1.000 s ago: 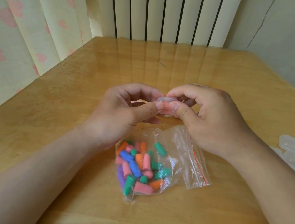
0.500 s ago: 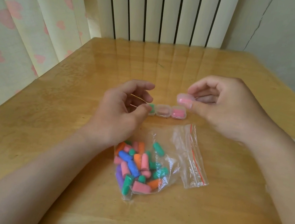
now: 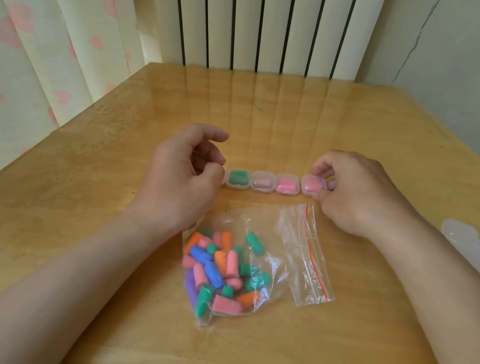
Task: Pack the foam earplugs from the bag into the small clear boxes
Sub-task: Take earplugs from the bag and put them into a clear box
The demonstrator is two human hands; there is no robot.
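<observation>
The right hand (image 3: pixel 356 198) is clamped, thumb against fingertips, on a closed, pink-filled box (image 3: pixel 311 185) at the right end of a row of boxes (image 3: pixel 262 181). Whether it is already rested on the table (image 3: pixel 103 191) cannot be told. The left hand (image 3: pixel 183 172) is held apart at the row's left end, loosely curled, with nothing gripped. If the box is set down skewed or shoved sideways, its neighbours could be knocked out of line, and a lid not fully snapped could be popped open. The bag (image 3: pixel 307 266) is laid just in front of both hands, with many earplugs (image 3: pixel 211 270) left inside. Some could be spilled if it is dragged by a forearm. A heap of empty boxes (image 3: pixel 475 249) at the table's right edge could be brushed off.
</observation>
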